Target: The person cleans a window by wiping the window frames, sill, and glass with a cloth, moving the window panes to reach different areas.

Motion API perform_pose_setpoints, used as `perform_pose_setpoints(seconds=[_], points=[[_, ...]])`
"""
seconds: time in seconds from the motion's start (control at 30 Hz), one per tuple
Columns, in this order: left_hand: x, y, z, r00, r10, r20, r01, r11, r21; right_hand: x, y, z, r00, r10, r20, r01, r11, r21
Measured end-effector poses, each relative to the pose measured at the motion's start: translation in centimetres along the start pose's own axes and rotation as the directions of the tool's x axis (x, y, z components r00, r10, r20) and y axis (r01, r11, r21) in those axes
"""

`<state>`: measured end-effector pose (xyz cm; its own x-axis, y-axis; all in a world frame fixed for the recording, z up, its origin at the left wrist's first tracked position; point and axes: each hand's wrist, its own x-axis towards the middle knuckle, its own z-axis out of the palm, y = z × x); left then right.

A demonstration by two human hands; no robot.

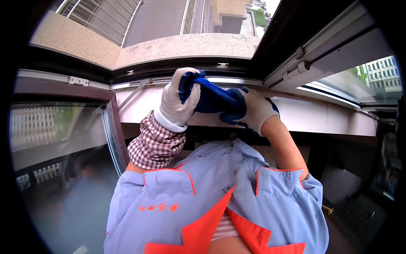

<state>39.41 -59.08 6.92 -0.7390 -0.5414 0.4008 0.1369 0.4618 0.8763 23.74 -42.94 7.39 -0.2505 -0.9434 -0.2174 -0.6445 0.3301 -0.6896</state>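
Observation:
My left hand (pixel 182 96), in a white glove with a blue coated palm and a checked sleeve cover at the wrist, pinches one end of a blue cloth (pixel 214 96). The other end of the cloth is in my right hand (pixel 253 108), gloved the same way, with its fingers curled around it. The cloth is folded and stretched between both hands, above the white window sill (pixel 295 114) and just inside the lower track of the window frame (pixel 228 80).
An open glass casement (pixel 63 133) stands at the left, with a metal stay arm (pixel 134 93) by its hinge side. Another window pane (pixel 374 79) is at the right. Beyond the frame lie a rough outer ledge (pixel 190 44) and metal railings (pixel 98 19).

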Motion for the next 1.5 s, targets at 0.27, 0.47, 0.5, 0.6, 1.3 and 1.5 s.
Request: perform_pose_setpoints(seconds=[0.27,0.47,0.5,0.6,1.3,1.5], points=[[-0.8,-4.9,2.4,0.972,-0.164,0.169,0.052,0.848,0.528,-5.2,7.0,2.2,0.987,0.156,-0.027,-0.11,0.796,0.596],[-3.0,-6.8,-1.0,0.943,-0.328,-0.048,0.331,0.926,0.18,-1.4,3.3,5.0,0.722,0.555,-0.414,0.073,0.534,0.843],[-3.6,-7.7,-1.7,0.941,-0.315,-0.124,0.333,0.927,0.172,-0.3,5.0,5.2,0.722,0.552,-0.418,0.071,0.541,0.838],[-5.1,-10.1,-3.6,0.889,-0.367,-0.275,0.399,0.914,0.071,3.3,8.0,4.3,0.667,0.491,-0.56,-0.386,0.871,0.303],[-9.6,-14.7,-10.4,0.84,0.043,-0.541,0.45,0.501,0.739,10.4,2.0,1.9,0.686,0.695,-0.216,-0.728,0.663,-0.177],[-9.9,-15.1,-10.2,0.839,0.073,-0.539,0.442,0.486,0.754,13.1,-0.1,3.8,0.73,0.67,-0.137,-0.683,0.724,-0.095]])
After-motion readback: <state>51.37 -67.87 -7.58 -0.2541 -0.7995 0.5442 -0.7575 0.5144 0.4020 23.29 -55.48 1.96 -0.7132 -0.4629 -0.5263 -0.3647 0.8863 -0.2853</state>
